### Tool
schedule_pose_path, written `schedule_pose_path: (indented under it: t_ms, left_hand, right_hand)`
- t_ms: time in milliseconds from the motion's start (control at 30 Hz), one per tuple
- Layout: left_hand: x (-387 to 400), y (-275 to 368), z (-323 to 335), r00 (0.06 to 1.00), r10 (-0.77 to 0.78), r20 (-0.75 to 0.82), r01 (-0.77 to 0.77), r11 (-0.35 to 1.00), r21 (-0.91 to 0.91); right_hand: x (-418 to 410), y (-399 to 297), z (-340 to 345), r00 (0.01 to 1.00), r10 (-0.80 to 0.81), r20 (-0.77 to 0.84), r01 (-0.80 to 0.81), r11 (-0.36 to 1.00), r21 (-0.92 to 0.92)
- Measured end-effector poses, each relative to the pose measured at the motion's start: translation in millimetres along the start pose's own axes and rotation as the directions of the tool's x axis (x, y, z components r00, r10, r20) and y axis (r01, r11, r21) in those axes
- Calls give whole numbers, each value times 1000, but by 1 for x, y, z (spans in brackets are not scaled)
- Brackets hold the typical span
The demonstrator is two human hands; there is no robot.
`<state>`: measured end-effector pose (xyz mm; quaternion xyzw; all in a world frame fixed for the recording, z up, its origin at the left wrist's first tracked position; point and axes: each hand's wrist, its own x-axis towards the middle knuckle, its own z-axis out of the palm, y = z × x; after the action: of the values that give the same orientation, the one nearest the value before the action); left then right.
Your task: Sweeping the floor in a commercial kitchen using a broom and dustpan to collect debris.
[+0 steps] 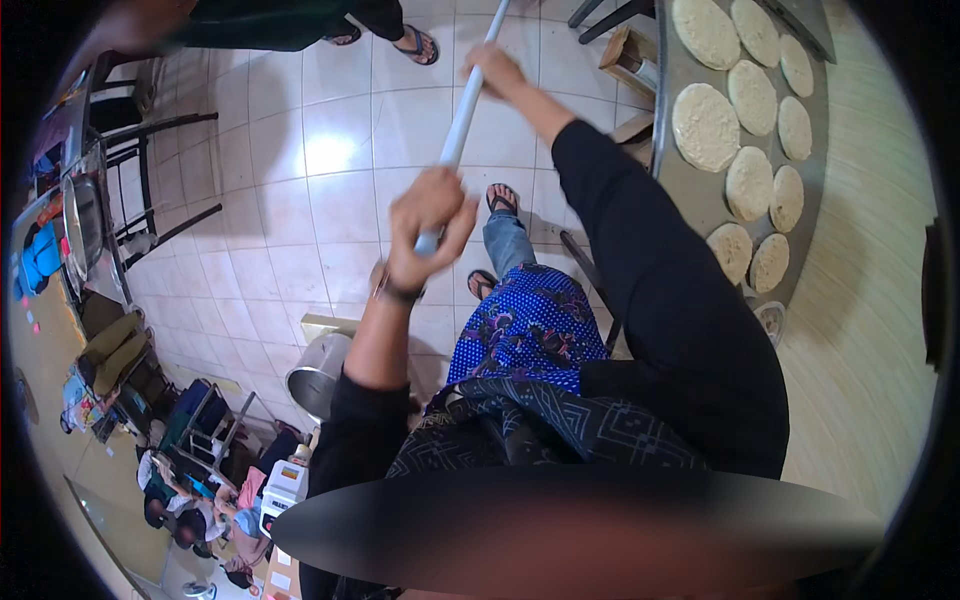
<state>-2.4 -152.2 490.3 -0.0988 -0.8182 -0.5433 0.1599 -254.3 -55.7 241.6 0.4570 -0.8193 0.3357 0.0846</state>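
Observation:
A pale, smooth pole (466, 120) slants away from my body across the tiled floor, and its far end leaves the top of the view. My left hand (433, 217), with a dark band at the wrist, is wrapped around the near end. Farther up, my right hand (493, 69) is closed around the same pole, its arm stretched forward in a black sleeve. Below the pole show a blue patterned cloth (525, 322) over my lap or legs, one jeans leg and my sandalled feet.
Several round, flat pieces of dough or bread (706, 127) lie on a grey flat surface (694, 199) at my right. A metal pot (319, 375) is at lower left. Another person's sandalled feet (416, 46) are ahead. Dark chair legs (161, 180) and seated people (199, 521) are leftward.

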Motion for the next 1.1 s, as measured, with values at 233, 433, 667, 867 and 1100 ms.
schedule_pose_path:
  t_ms: [233,433,667,867,1100]
  left_hand:
    - [-37,119,-91,978,-208,-2,207,974,-95]
    - [-66,176,-115,979,-181,-90,162,970,-180]
    - [-150,267,-186,960,160,230,-62,922,-382]
    - [-164,198,-96,986,107,-131,-109,994,-9]
    - [-179,125,-54,988,31,152,43,886,-462]
  right_hand:
    - [-51,-195,23,983,80,168,-127,949,287]
    - [-114,-297,19,947,23,320,-207,806,554]
    - [-146,-428,-51,903,-243,355,-70,731,679]
    - [-153,-289,-36,976,-94,198,-9,886,464]
    - [-232,-256,-25,968,145,207,-191,956,222]
